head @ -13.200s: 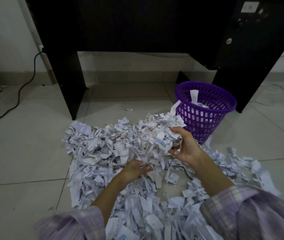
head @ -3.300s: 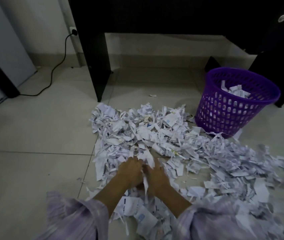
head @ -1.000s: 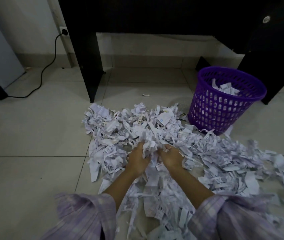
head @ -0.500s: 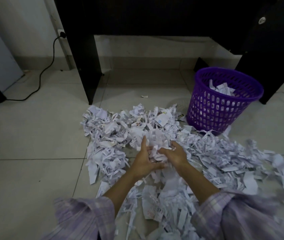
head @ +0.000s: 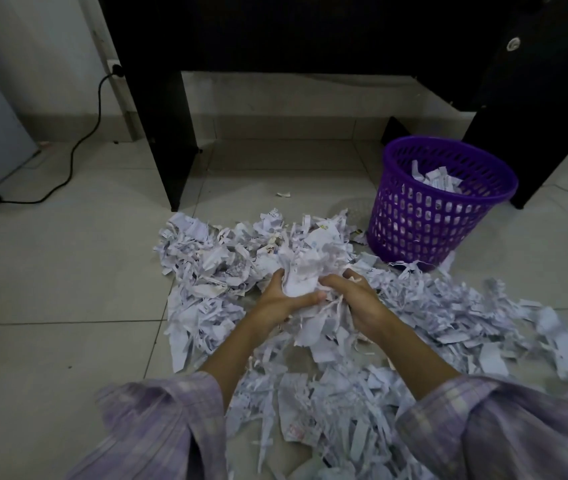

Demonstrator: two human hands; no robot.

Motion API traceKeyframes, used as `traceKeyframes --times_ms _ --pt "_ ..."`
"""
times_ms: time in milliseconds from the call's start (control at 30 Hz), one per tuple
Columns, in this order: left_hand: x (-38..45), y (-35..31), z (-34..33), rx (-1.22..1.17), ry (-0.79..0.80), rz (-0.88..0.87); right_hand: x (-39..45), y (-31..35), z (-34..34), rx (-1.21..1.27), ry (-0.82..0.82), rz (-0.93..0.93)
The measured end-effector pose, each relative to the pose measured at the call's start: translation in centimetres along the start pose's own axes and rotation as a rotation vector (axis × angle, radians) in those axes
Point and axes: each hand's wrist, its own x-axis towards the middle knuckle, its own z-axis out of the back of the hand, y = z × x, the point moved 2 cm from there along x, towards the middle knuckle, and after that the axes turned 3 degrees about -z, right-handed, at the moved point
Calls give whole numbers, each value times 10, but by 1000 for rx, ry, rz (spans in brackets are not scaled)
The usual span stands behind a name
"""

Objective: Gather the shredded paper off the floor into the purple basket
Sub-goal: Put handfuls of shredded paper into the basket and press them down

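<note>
A wide heap of white shredded paper (head: 424,306) covers the tiled floor in front of me. My left hand (head: 280,299) and my right hand (head: 355,299) are cupped together around a bunch of shredded paper (head: 305,271), lifted just above the heap's middle. Fingers of both hands curl around the bunch from either side. The purple basket (head: 438,216) stands upright to the far right of my hands, with some paper strips inside it.
A black desk leg (head: 168,140) stands behind the heap on the left, another black panel (head: 535,133) behind the basket. A black cable (head: 81,140) runs from a wall socket across the floor at left. One stray scrap (head: 283,194) lies under the desk.
Both hands have squeezed closer around the bunch of shreds and raised it slightly off the heap. The basket has not moved.
</note>
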Motion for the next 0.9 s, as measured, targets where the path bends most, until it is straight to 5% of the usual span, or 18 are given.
traceKeyframes --times_ms 533,900 --pt "2 -22 -8 -127 -241 -5 -6 14 -5 -283 7 132" --pt "6 -25 6 -229 -390 12 -14 1 4 -408 136 -129"
